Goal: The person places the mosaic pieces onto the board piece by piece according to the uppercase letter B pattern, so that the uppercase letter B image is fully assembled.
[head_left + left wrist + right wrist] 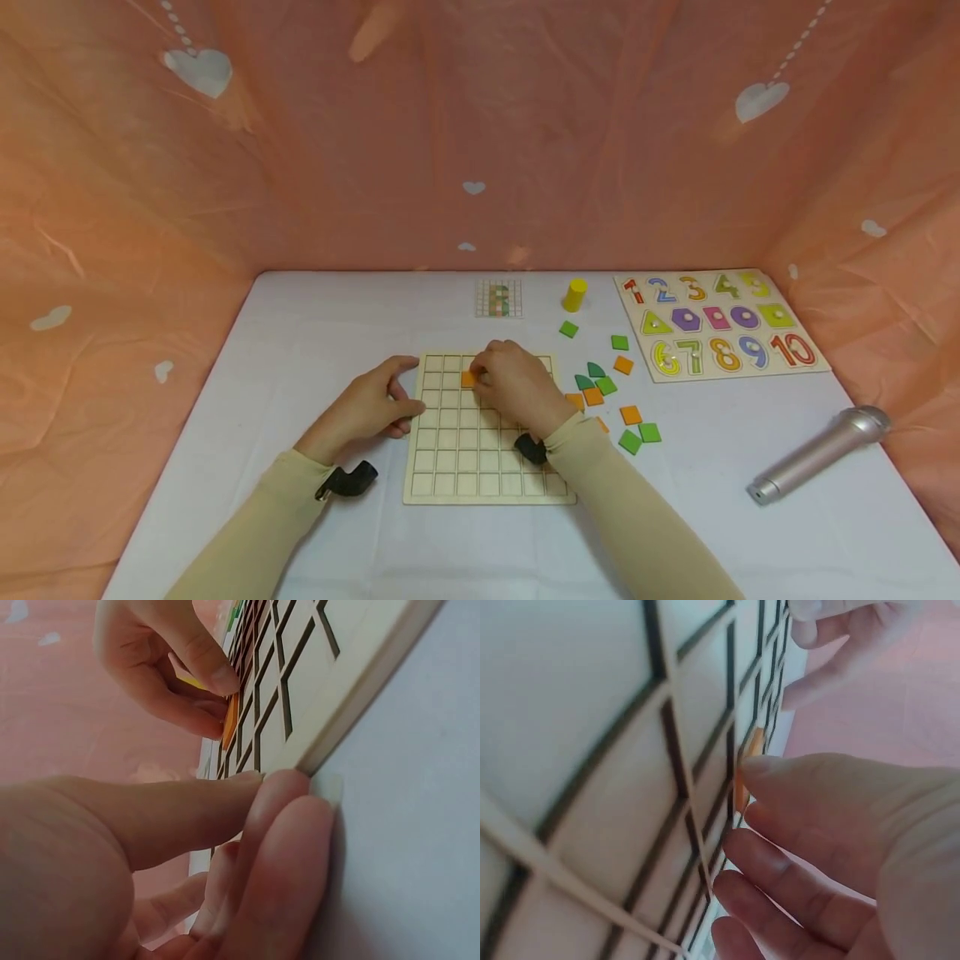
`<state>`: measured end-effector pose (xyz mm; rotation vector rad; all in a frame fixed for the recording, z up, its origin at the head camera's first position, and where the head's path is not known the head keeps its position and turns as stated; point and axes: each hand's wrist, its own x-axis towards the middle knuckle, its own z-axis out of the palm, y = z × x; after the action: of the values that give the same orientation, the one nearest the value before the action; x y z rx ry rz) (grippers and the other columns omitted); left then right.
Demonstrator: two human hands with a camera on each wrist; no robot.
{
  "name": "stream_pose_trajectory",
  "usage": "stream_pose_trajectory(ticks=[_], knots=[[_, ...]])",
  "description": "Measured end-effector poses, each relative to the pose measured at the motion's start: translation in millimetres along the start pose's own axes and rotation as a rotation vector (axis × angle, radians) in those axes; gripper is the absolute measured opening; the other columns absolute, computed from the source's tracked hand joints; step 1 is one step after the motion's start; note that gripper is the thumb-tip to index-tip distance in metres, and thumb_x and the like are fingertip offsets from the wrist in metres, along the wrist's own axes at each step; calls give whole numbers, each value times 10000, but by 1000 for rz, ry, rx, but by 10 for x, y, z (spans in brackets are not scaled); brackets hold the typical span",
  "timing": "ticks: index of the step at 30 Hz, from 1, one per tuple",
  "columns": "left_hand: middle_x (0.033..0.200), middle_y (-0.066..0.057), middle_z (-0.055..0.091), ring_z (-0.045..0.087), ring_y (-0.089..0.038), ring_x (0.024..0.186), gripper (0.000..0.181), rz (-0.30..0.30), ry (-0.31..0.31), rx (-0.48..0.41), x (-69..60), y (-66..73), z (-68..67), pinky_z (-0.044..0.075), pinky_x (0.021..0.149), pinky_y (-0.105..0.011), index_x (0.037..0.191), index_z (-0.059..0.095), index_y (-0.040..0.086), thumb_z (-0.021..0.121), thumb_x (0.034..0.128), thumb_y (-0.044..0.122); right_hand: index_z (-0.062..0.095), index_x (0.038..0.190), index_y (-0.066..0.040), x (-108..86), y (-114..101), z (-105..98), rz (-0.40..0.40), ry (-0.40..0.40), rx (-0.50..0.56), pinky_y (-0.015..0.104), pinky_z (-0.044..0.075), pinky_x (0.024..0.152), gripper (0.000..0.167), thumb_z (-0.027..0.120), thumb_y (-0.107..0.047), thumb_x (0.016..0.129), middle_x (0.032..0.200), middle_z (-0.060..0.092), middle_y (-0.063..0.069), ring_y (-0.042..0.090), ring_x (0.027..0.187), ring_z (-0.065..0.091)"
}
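Note:
A pale wooden grid board (447,458) lies flat on the table in the head view. My left hand (367,406) holds its left edge, thumb and fingertips at the rim (367,694). Over the board's upper part, my right hand (517,385) pinches an orange square tile (468,380) between thumb and forefinger. That tile (758,740) sits at a grid cell, partly covered by the thumb; whether it is fully seated I cannot tell. The other right fingers hang loosely curled beside it.
Several loose green tiles (630,442) and orange tiles (631,414) lie right of the board. Behind it are a patterned grid card (498,298) and a yellow cylinder (575,296). A number puzzle (701,333) and a microphone (817,454) occupy the right side.

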<state>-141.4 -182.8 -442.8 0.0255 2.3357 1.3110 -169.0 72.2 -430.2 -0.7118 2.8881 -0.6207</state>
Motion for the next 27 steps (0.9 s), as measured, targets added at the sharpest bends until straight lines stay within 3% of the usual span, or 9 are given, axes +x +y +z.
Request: stream_pose_trajectory(ticks=[6,11,14,19,23,27], knots=[[991,-128,633,704,-170,722,784,-2,-3,-31,6,-6,6,635,647,-287,1648,390,149,804,982,143,798,1246,-108,-93,139,-145,64,12,86,381,621,905,255,778,-199,1009,1131,744,24,196,1065,689],[973,-126,631,703,-166,710,790,1,-1,-16,17,-37,-4,638,646,-292,1645,391,147,812,976,153,787,1270,-75,-240,433,-318,129,45,100,449,618,945,276,728,-182,1023,1201,756,81,246,1070,712],[973,-126,627,705,-167,710,801,-8,1,-5,20,-47,-9,640,655,-294,1650,383,153,814,974,150,769,1293,-68,-378,629,-420,224,55,159,483,605,1021,296,706,-202,1036,1274,739,97,276,1133,702],[972,-123,625,706,-168,710,805,-17,4,4,20,-47,-4,640,661,-292,1651,382,158,816,973,143,752,1318,-71,-598,903,-561,347,70,190,487,610,1011,320,686,-265,1072,1316,713,120,288,1107,679],[977,-121,628,707,-166,711,804,-16,3,3,19,-32,7,636,659,-287,1654,381,152,814,976,142,749,1326,-65,-727,1070,-652,385,100,175,501,606,1000,327,688,-265,1075,1309,716,138,306,1098,657],[990,-122,630,705,-166,717,804,-19,8,1,11,-24,9,633,666,-284,1659,374,155,808,983,146,735,1348,-79,-814,1173,-704,411,110,181,557,565,1100,333,683,-263,1076,1365,696,142,337,1212,645]])
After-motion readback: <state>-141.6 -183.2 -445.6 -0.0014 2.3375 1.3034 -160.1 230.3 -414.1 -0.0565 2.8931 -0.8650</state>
